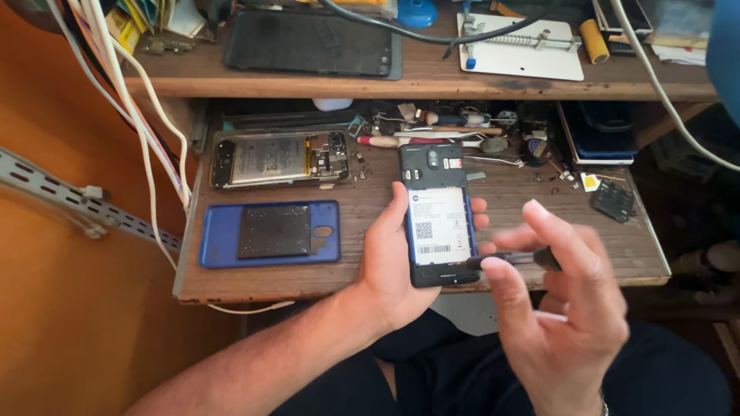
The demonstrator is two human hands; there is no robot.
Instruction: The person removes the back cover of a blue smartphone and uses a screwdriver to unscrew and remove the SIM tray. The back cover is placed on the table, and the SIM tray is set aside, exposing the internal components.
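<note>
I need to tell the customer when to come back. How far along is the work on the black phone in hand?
Done: the back cover is off the black phone, so the labelled battery shows. In hand: the left hand grips the phone while the right hand holds a dark thin tool at its lower edge. Left: the battery is not out yet, and nothing is closed up.

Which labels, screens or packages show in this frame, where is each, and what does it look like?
White label: rectangular, on the battery of the open black phone held in the left hand, with dark square and barred codes.
Pale label: on the opened phone lying at the desk's back left, silvery grey.
No lit screens.
</note>
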